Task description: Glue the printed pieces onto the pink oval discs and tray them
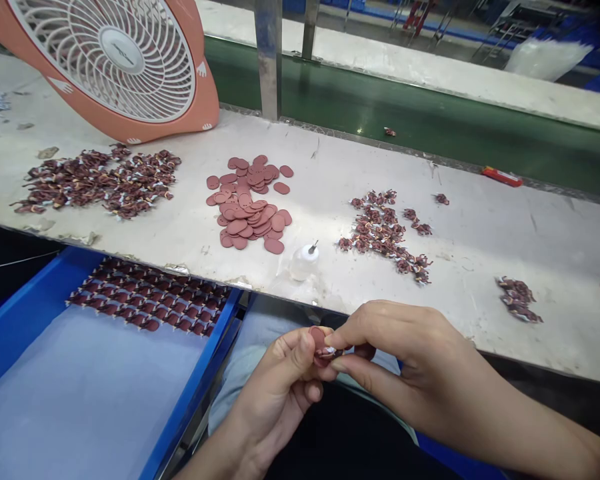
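My left hand [285,377] and my right hand [400,357] meet low in the middle, below the table's front edge. Both pinch one small maroon piece [324,347] between thumb and fingers, an oval pad with a little decorated part on it. Above them on the white worktable [480,227] lies a pile of maroon oval pads [250,203]. A small glue bottle [305,260] stands near the edge, just above my hands. A cluster of small decorated parts [385,230] lies right of it.
A blue tray [25,320] at lower left holds rows of maroon pieces [145,297] on a white sheet. A big heap of parts [100,180] and an orange fan [115,60] are at left. Behind runs a green conveyor belt [430,120] with a red object [501,176].
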### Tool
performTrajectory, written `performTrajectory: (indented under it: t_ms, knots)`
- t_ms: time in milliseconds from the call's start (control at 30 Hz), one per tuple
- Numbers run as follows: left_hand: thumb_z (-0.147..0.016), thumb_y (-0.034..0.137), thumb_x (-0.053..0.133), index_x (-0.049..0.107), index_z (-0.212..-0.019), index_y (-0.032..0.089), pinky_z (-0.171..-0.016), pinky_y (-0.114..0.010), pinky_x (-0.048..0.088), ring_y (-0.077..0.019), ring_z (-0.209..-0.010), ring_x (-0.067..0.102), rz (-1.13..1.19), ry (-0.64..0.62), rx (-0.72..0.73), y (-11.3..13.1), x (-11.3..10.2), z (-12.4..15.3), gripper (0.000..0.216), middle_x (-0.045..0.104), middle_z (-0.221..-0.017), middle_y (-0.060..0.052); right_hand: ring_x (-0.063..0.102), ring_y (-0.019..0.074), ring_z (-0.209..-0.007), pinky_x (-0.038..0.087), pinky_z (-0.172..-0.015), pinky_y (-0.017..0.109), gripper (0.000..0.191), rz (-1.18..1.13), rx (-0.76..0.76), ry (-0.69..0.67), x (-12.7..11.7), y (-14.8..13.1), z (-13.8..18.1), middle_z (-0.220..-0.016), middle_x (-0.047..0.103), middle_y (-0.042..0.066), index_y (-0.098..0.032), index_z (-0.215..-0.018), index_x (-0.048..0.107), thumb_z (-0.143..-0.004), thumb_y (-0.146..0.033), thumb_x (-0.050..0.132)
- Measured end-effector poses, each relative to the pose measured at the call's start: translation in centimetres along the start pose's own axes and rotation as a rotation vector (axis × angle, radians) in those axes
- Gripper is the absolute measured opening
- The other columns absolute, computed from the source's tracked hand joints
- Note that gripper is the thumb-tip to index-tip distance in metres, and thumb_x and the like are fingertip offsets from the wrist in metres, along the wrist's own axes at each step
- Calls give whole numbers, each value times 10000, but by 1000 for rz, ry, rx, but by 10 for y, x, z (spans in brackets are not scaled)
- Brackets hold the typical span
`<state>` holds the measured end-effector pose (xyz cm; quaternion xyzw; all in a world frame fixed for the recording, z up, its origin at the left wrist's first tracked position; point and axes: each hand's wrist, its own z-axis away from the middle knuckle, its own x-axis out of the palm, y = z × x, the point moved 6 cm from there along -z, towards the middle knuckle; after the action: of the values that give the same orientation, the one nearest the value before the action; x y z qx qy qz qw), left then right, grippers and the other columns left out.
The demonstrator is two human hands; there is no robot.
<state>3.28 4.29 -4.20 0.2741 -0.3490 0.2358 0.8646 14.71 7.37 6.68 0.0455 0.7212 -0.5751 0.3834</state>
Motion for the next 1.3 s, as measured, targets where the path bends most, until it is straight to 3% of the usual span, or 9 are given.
performTrajectory:
  t_ms: [1300]
  knots:
    - [-703, 354, 820, 730, -760, 159, -499, -101, 456, -47, -558, 608, 24, -100, 45, 1, -5, -5, 222, 662, -665, 11, 614, 103, -748, 458, -692, 201, 201, -13, -10, -48, 1, -2, -9, -827, 675, -21, -209, -966, 666, -855, -44, 634]
